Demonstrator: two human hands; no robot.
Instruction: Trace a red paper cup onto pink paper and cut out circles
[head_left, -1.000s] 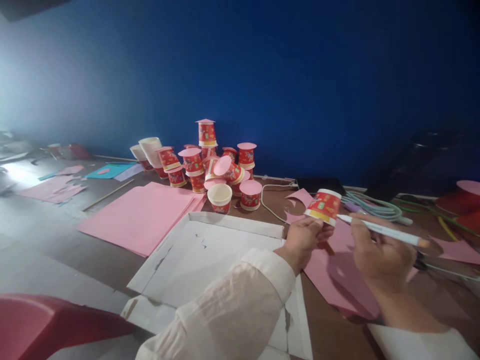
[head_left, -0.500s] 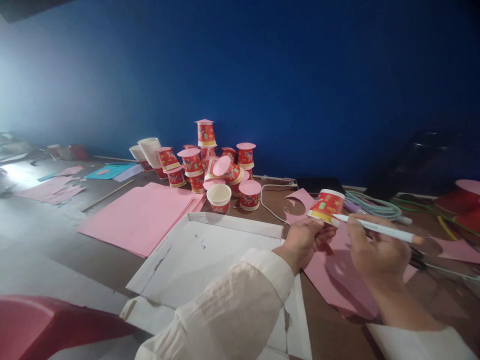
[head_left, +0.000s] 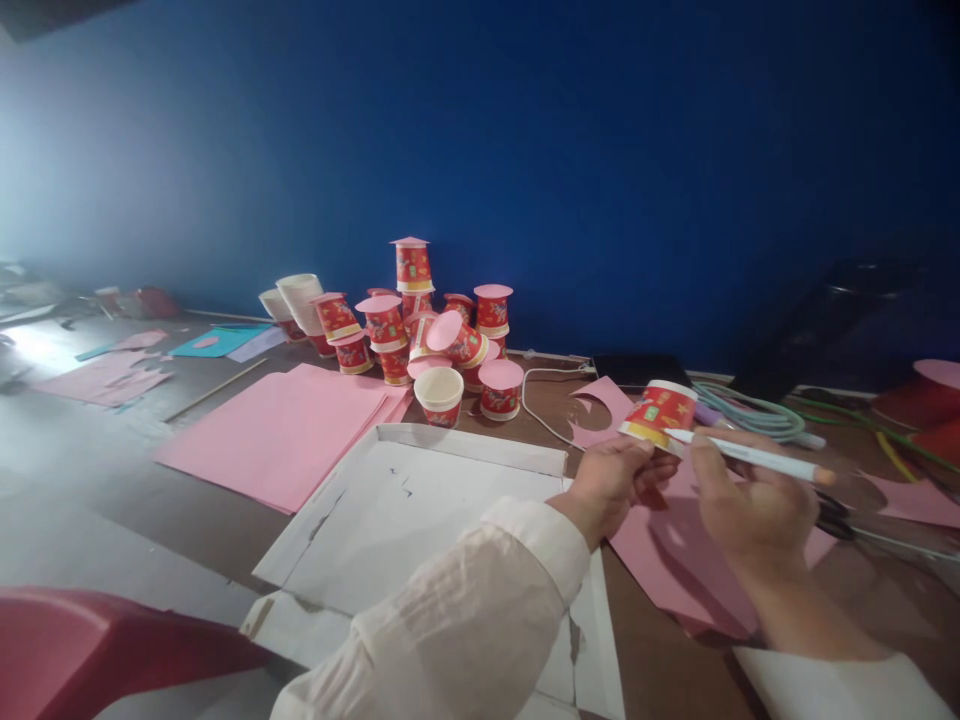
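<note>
My left hand (head_left: 611, 485) grips a red printed paper cup (head_left: 660, 412) by its lower yellow-banded rim; the cup is upside down and slightly tilted. Between the fingers of my right hand (head_left: 754, 510) is a white marker (head_left: 769, 457) with an orange end. Its tip points at the cup's side near the yellow band; whether it touches I cannot tell. Beneath both hands lies cut pink paper (head_left: 694, 570). Several red cups topped with pink paper discs, one of them a cup (head_left: 499, 395) at the front, are stacked against the wall.
Left of my arm is a white shallow box lid (head_left: 442, 500), with pink sheets (head_left: 277, 430) beyond it. An open-topped cup (head_left: 439, 410) stands by the stack. Scissors (head_left: 834, 515), a coiled cable (head_left: 750, 408) and pink scraps (head_left: 911, 498) are at the right.
The cup has shifted very slightly right and down in my left hand's grip. The marker's rear end has moved a little left and up.
</note>
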